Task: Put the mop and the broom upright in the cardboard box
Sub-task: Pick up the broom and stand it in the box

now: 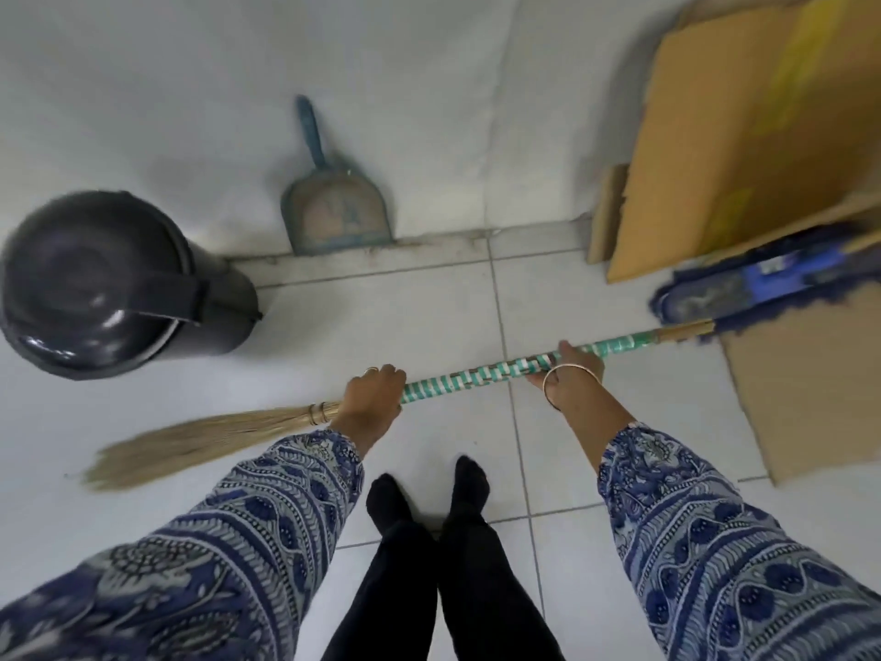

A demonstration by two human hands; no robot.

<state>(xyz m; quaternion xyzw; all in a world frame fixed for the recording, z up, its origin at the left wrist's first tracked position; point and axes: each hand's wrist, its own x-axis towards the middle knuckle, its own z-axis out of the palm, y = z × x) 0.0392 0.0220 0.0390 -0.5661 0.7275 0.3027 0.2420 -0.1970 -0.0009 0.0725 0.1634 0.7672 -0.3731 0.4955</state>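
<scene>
Both hands hold the straw broom with green-and-white taped handle (457, 376) level across mid-frame: left hand (374, 391) closed round it near the bristles, right hand (569, 369) closed further along. Its bare tip meets the blue flat mop head (758, 291) at right (blurred), beside the brown cardboard box (743, 150), upper right. Likely risk: swinging the broom upright could knock the mop or box flap. Box contents are not visible; the black bin (95, 279), left, is lidded.

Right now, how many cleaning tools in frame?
3. The broom lies level in both hands, the mop is at right by the cardboard box, and the dustpan leans on the wall. The box may hide more.
</scene>
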